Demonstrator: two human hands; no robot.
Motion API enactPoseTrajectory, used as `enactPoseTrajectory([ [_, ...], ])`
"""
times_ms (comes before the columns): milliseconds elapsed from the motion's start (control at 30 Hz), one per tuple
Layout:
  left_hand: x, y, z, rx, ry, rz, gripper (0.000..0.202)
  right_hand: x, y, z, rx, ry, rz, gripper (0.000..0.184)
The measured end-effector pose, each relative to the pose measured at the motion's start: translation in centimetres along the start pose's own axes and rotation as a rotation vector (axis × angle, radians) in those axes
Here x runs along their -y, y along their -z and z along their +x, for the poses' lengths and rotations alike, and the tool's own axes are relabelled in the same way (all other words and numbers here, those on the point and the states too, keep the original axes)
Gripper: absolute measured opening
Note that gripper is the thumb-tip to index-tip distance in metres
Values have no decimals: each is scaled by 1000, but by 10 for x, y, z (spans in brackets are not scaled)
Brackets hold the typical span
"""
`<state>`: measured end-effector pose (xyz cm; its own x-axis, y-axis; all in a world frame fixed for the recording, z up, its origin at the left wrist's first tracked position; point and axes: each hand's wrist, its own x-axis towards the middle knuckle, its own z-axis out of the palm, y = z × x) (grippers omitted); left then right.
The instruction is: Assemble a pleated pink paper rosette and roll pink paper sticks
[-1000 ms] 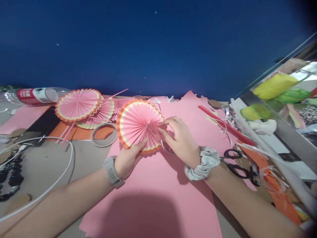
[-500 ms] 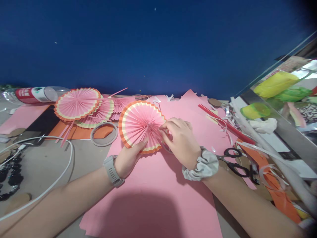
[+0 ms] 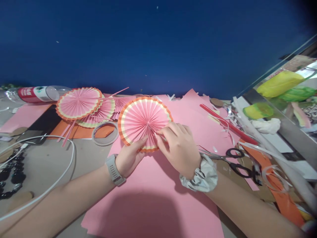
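Observation:
A round pleated paper fan (image 3: 138, 115), pink with a cream and orange rim, is held above a large pink paper sheet (image 3: 153, 185). At its lower left edge, my left hand (image 3: 130, 153) grips it, the thumb on the front and the other fingers behind. My right hand (image 3: 177, 142) covers the fan's lower right part, thumb and forefinger pinched near a fold below the centre. Whatever lies between those fingertips is too small to make out. More finished-looking pleated fans (image 3: 79, 103) lie overlapping to the left, with thin pink strips on them.
A tape roll (image 3: 105, 133), dark phone (image 3: 42, 127), white cable (image 3: 73, 152), bead string (image 3: 16, 173) and plastic bottle (image 3: 37, 94) are on the left. Black-handled scissors (image 3: 235, 162), a red strip (image 3: 228, 124) and orange paper scraps (image 3: 279, 188) lie right. A blue panel (image 3: 158, 46) stands behind.
My right hand has moved left and slightly down across the fan, its fingertips nearer the centre. More of the fan's upper right rim shows. The view has shifted slightly.

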<state>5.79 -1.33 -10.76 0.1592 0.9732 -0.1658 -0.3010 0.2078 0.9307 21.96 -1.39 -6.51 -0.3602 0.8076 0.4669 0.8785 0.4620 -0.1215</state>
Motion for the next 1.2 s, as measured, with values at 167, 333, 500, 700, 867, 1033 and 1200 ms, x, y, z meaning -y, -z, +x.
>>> enactPoseTrajectory([
  [167, 2, 0, 0, 84, 89, -14, 21, 1, -1, 0, 46, -51, 62, 22],
  [333, 3, -2, 0, 148, 189, -125, 22, 2, -5, 0, 47, -95, 66, 13],
  [500, -2, -11, -4, 158, 177, -179, 26, 2, -7, 4, 54, -167, 93, 13],
  [700, -4, -19, -12, 255, -35, -49, 36, 1, -5, 7, 62, -176, 100, 11],
  [867, -3, -18, -14, 268, 15, 9, 41, -3, -3, 7, 47, -180, 211, 5],
  [1033, -5, -22, -11, 196, -83, -26, 41, -4, -4, 6, 35, -138, 244, 8],
  [1200, -6, -22, -8, 211, -41, -111, 33, -7, -2, 6, 59, -84, 80, 10],
])
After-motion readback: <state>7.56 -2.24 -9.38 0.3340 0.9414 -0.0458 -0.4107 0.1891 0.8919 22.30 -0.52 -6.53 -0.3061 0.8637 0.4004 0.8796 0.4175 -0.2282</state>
